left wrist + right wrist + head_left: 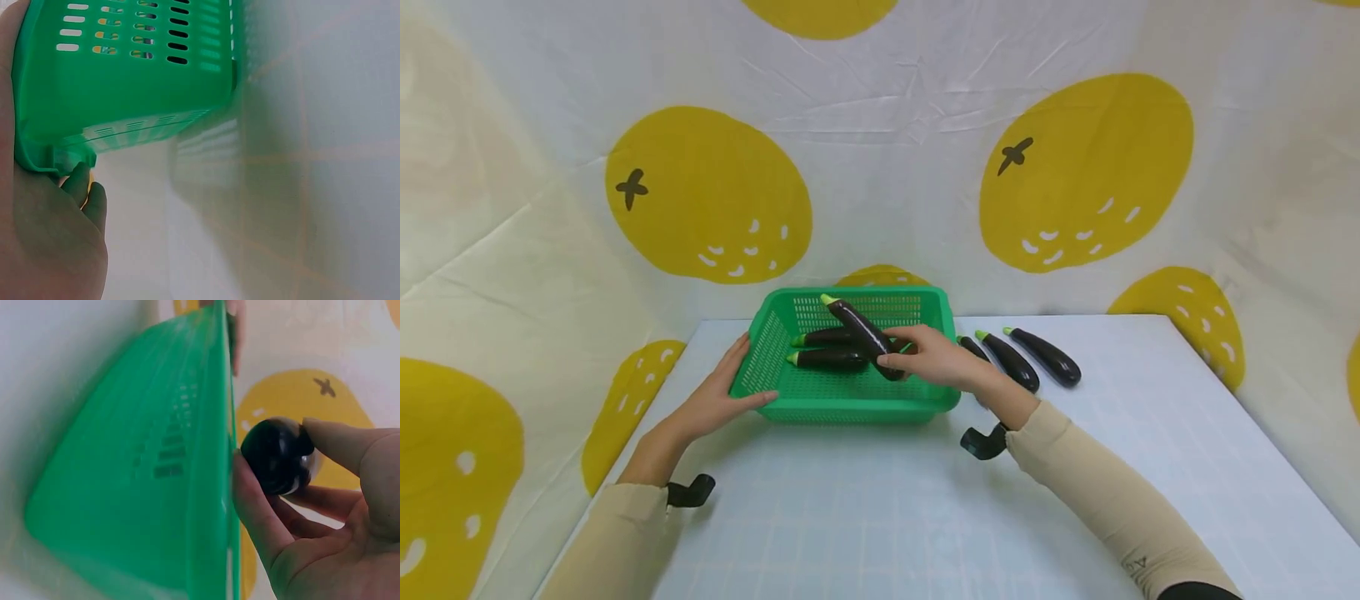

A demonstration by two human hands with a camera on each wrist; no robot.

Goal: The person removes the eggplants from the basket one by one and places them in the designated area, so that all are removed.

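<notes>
In the head view my right hand point(936, 358) pinches a dark eggplant point(861, 329) near its thick end, tilted, its green stem pointing up and left, above the green basket point(850, 407). The right wrist view shows the eggplant's round end point(275, 456) between thumb and fingers of my right hand point(337, 506), beside the basket's rim point(212, 487). My left hand point(711, 404) grips the basket's left side, thumb along the front rim; in the left wrist view fingers of this hand point(56, 231) curl at the rim's corner. Two eggplants point(831, 359) lie visibly inside, partly covered by the held one.
Right of the basket, three eggplants point(1047, 357) lie on the pale checked table point(865, 517), the leftmost partly hidden by my right hand. A white cloth point(895, 183) printed with yellow fruit hangs behind the table and at both sides.
</notes>
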